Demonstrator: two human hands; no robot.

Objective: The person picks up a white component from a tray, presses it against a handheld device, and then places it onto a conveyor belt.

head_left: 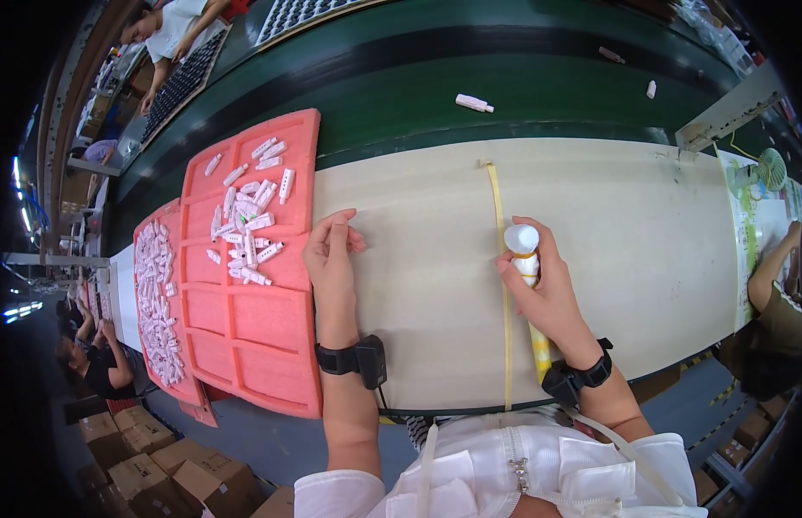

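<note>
My right hand (539, 285) is wrapped round a white tube-shaped thing (522, 240) with a broad round white top and an orange band. Its exact kind does not show. A yellow and white length (539, 350) shows below that hand, beside the yellow strip (497, 203) on the pale worktop. To the left, my left hand (333, 246) hovers by the edge of a pink foam tray (271, 324), its fingers loosely curled and apart, with nothing visible in them. Many small white-pink pen-like devices (261, 222) lie heaped in the tray's far compartments.
A second pink tray (198, 393) full of similar devices (155, 302) sits further left. Beyond the worktop (617, 224) runs a green conveyor belt (392, 104) with a few loose devices (474, 104). Co-workers sit at left and right; a small green fan (770, 169) stands right. Cardboard boxes (215, 479) are on the floor.
</note>
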